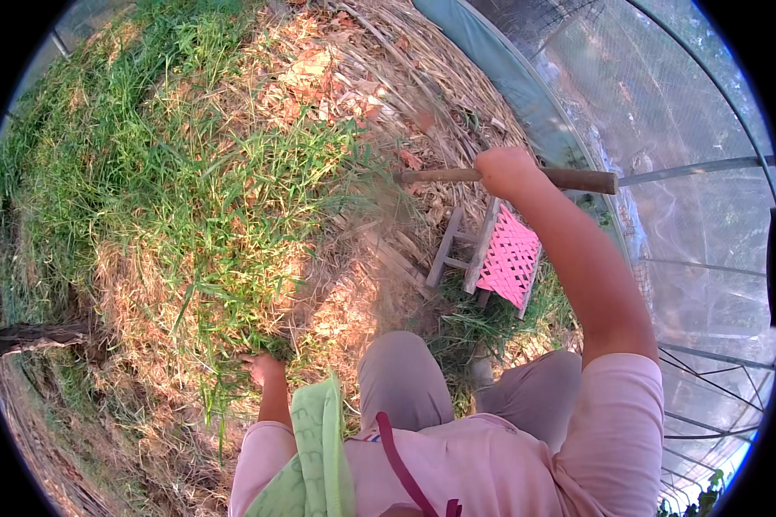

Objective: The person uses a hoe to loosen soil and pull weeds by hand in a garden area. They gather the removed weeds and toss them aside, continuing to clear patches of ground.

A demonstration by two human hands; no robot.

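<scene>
My right hand (507, 172) is closed around a wooden tool handle (582, 180), raised over the ground on the right. The handle runs roughly level to the left. Its far end fades into blurred grass and debris, so I cannot make out the tool's head. Low in the green grass (252, 213) is my left hand (265, 369), palm side down among the stems. Leaves hide part of its fingers, and whether it grips any stems cannot be seen. Dry straw (343, 304) and brown soil lie between the hands, in front of my bent knees.
A small wooden stool with a pink woven seat (509, 255) lies tipped beside my right knee. Dry stalks (420, 84) cover the ground near the plastic greenhouse wall (679, 213). At far left a tree trunk (35, 337) rises. A green towel (317, 446) hangs from my neck.
</scene>
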